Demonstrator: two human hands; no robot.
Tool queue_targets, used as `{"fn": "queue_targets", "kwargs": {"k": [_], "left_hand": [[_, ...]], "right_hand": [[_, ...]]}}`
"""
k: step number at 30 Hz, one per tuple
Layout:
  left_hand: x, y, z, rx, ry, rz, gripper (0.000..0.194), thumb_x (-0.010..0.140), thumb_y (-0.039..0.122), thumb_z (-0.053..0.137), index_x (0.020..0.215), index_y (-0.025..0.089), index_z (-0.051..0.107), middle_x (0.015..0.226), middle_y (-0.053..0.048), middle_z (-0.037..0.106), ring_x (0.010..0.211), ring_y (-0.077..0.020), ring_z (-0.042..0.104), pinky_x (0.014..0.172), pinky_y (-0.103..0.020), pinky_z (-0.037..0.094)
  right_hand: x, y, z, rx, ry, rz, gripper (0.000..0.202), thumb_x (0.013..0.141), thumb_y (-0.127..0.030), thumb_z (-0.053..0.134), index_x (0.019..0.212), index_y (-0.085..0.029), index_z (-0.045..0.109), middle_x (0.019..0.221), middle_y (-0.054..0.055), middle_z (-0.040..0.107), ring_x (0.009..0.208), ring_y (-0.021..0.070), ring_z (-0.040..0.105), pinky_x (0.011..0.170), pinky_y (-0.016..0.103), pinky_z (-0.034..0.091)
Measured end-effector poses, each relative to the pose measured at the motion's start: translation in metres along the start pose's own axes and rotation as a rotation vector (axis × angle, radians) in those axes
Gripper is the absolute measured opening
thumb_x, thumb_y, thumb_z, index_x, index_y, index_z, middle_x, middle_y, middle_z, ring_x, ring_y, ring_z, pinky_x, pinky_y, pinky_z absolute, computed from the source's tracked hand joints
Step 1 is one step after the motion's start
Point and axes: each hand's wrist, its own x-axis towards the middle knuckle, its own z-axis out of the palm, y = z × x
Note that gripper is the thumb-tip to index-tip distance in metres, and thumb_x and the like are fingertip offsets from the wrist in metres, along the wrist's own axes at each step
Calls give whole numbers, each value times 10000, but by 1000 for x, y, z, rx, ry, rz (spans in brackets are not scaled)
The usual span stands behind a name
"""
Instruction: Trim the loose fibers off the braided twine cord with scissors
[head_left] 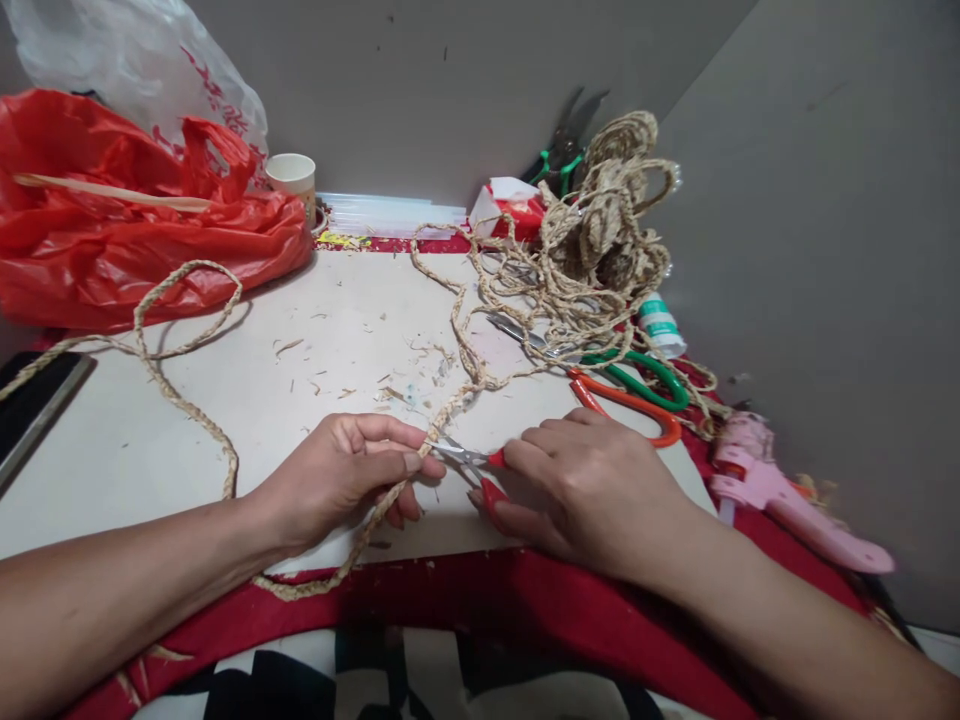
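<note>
A braided straw rope (366, 528) runs up from the table's front edge through my left hand (352, 475), pinched between thumb and fingers. My right hand (577, 490) is closed round the red handles of small scissors (466, 457). Their blades stand apart at the rope, right beside my left fingertips. Beyond my hands the rope continues to a large tangled heap of the same braid (600, 240) at the back right. Another length of braid (187, 400) loops over the left side of the white board (315, 330).
Larger scissors with orange and green handles (637, 390) lie right of my hands, near a pink glue gun (795, 505). A red plastic bag (112, 250), a paper cup (292, 180) and clear sticks (390, 214) are at the back. A dark phone-like device (37, 410) lies far left.
</note>
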Motion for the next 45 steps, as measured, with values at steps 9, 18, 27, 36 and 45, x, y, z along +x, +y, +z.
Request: {"fn": "queue_targets", "kwargs": {"k": [9,18,27,36,45], "left_hand": [[0,1,2,-12,16,24,181,735,245,743,869,144,674,893,-84,734,526,-90,597,481,-210,479],[0,1,1,-24,-4,68,186,766,230,722,914,134,663,899,-81,730,538,-81,596,511,-214,480],[-1,-1,4,-14,15,13,225,752,233,732,933,136,640,902,-88,731,536,-88,604,487,-211,488],[0,1,2,-31,8,50,216,769,249,715,949,146,656,888,-75,726,521,-84,592,513,-225,474],[-1,3,4,-33,17,57,238,755,226,725,962,138,650,864,-79,727,523,-93,592,503,-228,473]], "right_hand": [[-2,0,7,147,50,-15,233,806,-274,564,589,-189,544,512,2,558,508,133,502,598,297,280],[-2,4,7,294,23,-43,281,863,-209,499,583,-186,511,517,-10,544,501,117,485,592,272,301],[-2,2,9,265,67,-12,244,835,-230,539,595,-185,538,514,-14,554,499,121,495,608,275,315],[0,7,1,310,24,11,300,866,-249,500,572,-189,505,501,-14,527,502,122,488,586,265,317],[-1,1,8,136,42,48,211,827,-291,571,646,-182,577,558,8,581,543,141,523,621,285,300]]}}
